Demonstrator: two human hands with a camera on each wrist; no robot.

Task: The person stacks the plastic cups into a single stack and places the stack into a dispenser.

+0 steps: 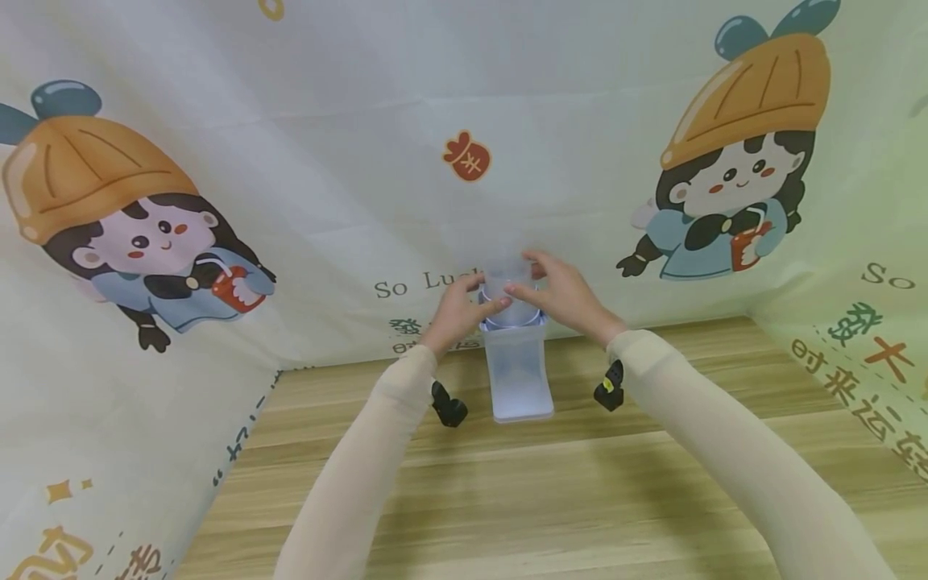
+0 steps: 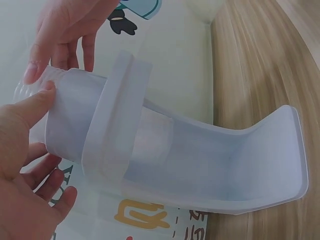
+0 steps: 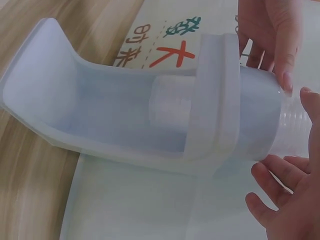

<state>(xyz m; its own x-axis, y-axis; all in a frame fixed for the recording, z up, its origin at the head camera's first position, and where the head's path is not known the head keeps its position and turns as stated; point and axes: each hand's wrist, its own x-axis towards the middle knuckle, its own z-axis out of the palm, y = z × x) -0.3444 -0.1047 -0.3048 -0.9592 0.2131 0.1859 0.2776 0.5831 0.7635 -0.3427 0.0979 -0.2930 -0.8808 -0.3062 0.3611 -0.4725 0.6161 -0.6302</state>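
Note:
A pale translucent cup dispenser stands upright against the back wall, with a round tube on top, an open front and a flat foot. Clear ribbed plastic cups stick out of the tube's top end; part of the stack shows below the collar. My left hand holds the cups from the left, thumb in front by the tube's rim. From the other side my right hand holds the same stack, its thumb also in front. Fingers of both hands reach round behind, partly hidden by the stack.
The dispenser's foot rests on a wood-grain table near its back edge. A printed cloth with cartoon figures and lettering hangs behind and at both sides. Black wrist cameras hang under the left cuff and the right cuff.

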